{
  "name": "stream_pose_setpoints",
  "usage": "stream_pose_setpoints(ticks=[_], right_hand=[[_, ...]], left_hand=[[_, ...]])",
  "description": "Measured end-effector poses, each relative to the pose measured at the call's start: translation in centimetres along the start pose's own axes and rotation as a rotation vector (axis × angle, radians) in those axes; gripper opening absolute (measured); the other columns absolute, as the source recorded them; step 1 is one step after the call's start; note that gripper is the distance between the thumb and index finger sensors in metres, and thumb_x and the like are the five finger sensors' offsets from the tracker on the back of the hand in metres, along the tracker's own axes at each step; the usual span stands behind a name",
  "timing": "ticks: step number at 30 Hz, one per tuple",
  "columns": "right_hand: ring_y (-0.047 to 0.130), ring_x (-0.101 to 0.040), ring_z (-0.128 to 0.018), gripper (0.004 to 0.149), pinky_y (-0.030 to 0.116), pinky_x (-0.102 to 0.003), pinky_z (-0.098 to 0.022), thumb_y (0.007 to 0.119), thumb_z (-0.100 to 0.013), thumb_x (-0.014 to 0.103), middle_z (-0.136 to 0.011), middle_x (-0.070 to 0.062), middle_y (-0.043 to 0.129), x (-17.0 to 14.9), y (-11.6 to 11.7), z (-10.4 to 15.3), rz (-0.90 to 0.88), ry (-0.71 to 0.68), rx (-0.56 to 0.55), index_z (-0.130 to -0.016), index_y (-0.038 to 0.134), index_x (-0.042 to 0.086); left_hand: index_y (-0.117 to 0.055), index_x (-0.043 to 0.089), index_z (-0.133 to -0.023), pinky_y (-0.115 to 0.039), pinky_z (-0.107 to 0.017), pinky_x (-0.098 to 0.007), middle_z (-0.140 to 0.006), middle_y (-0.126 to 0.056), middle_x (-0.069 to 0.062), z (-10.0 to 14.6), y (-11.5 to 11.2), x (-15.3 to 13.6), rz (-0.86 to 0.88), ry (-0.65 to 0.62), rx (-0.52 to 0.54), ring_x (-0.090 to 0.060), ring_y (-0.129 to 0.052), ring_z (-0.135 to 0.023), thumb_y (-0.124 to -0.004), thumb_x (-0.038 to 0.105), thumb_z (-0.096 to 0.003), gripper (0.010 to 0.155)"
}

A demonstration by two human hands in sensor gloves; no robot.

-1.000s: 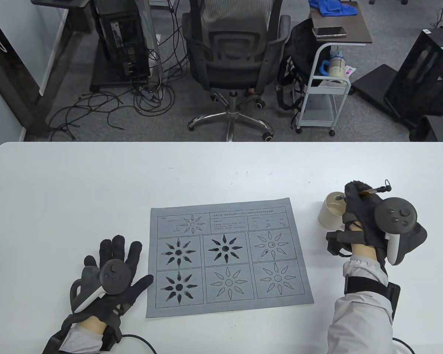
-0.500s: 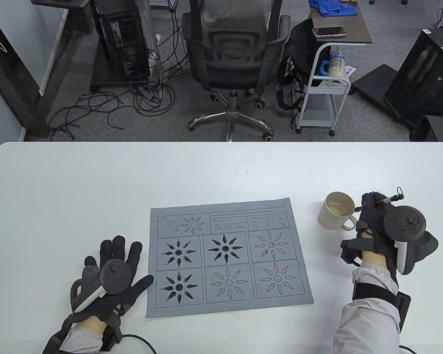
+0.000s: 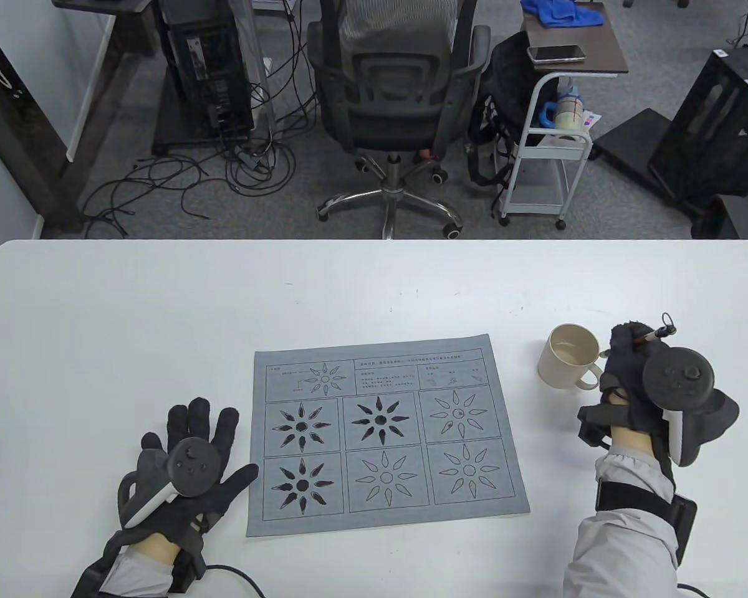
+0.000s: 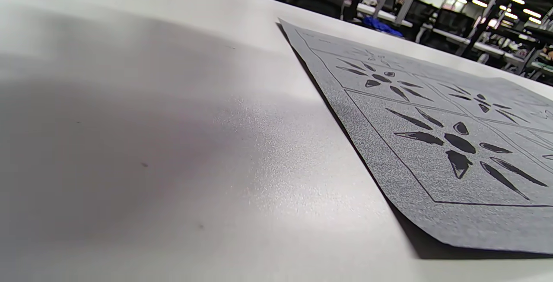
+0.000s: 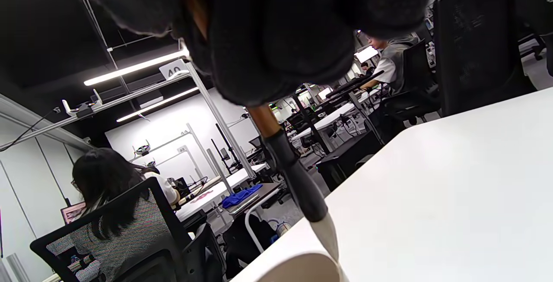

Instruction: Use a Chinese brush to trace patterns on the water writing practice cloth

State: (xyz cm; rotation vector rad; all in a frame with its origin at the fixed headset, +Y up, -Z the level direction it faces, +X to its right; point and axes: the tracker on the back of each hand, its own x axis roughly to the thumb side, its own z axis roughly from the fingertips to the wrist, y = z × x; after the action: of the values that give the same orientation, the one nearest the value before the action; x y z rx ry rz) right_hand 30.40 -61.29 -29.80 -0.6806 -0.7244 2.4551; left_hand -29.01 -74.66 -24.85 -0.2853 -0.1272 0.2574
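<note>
The grey practice cloth [image 3: 383, 436] lies flat on the white table [image 3: 162, 311], printed with six sunburst patterns; three are inked dark, also seen in the left wrist view [image 4: 453, 139]. My left hand [image 3: 190, 458] rests flat on the table, fingers spread, thumb at the cloth's left edge. My right hand [image 3: 626, 367] grips the brush [image 3: 651, 333] just right of the cream mug [image 3: 567, 355]. In the right wrist view the brush [image 5: 293, 174] points down with its pale tip over the mug rim [image 5: 298, 264].
Beyond the table's far edge stand an office chair [image 3: 393, 93], a small white cart [image 3: 551, 137] and tangled floor cables [image 3: 224, 168]. Bare white table lies behind and left of the cloth.
My right hand has drawn the brush out of the mug and moved right, now holding beside the mug's handle. The left hand and the cloth have not moved.
</note>
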Motion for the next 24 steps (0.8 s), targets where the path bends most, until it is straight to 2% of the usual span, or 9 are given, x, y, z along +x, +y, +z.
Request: stream_pose_setpoints(ticks=[4,9,17,22,24], right_hand=[[0.093,-0.029,-0.052,0.038,0.074,-0.052,-0.048,0.079,-0.052,0.038,-0.061,-0.013,0.100,1.2,-0.5,0.8,-0.020,-0.069,-0.001,-0.081,0.084,0.013],[0.094,-0.029,-0.049,0.038,0.075,-0.051,-0.046,0.079,-0.052,0.038,-0.059,-0.013,0.101,4.2,-0.5,3.7,-0.138,-0.206,0.048,-0.080,0.085,0.012],[0.107,-0.024,-0.032,0.042,0.087,-0.047,-0.033,0.087,-0.048,0.040,-0.044,-0.010,0.112,9.4,0.6,11.7,-0.325,-0.429,0.181,-0.069,0.093,0.004],[0.108,-0.020,-0.026,0.044,0.089,-0.044,-0.028,0.088,-0.047,0.043,-0.038,-0.006,0.113,11.5,1.5,16.6,-0.386,-0.512,0.151,-0.065,0.095,0.003],[0.107,-0.018,-0.024,0.045,0.088,-0.043,-0.027,0.088,-0.047,0.044,-0.037,-0.005,0.112,12.0,1.8,17.8,-0.387,-0.535,0.129,-0.065,0.095,0.004]], left_hand=[[0.012,0.046,-0.098,0.002,-0.065,-0.074,-0.105,0.025,-0.001,-0.1,-0.1,-0.1,0.000,0.008,-0.010,-0.033,0.023,-0.094,-0.048,0.071,-0.0470,0.083],[0.013,0.046,-0.098,0.002,-0.065,-0.074,-0.105,0.025,-0.001,-0.2,-0.2,-0.2,0.000,0.016,-0.028,-0.033,0.023,-0.094,-0.048,0.071,-0.0470,0.083],[0.013,0.045,-0.098,0.002,-0.065,-0.074,-0.105,0.025,-0.001,-0.2,-0.3,-0.1,-0.005,0.012,-0.047,-0.033,0.023,-0.094,-0.048,0.071,-0.0470,0.083],[0.013,0.045,-0.098,0.002,-0.065,-0.074,-0.105,0.025,-0.001,-0.3,-0.3,0.0,-0.004,0.001,-0.056,-0.033,0.023,-0.094,-0.048,0.071,-0.0470,0.083],[0.013,0.045,-0.098,0.002,-0.065,-0.074,-0.104,0.025,-0.001,-0.3,-0.4,0.1,-0.004,-0.001,-0.059,-0.033,0.023,-0.094,-0.048,0.071,-0.0471,0.083]])
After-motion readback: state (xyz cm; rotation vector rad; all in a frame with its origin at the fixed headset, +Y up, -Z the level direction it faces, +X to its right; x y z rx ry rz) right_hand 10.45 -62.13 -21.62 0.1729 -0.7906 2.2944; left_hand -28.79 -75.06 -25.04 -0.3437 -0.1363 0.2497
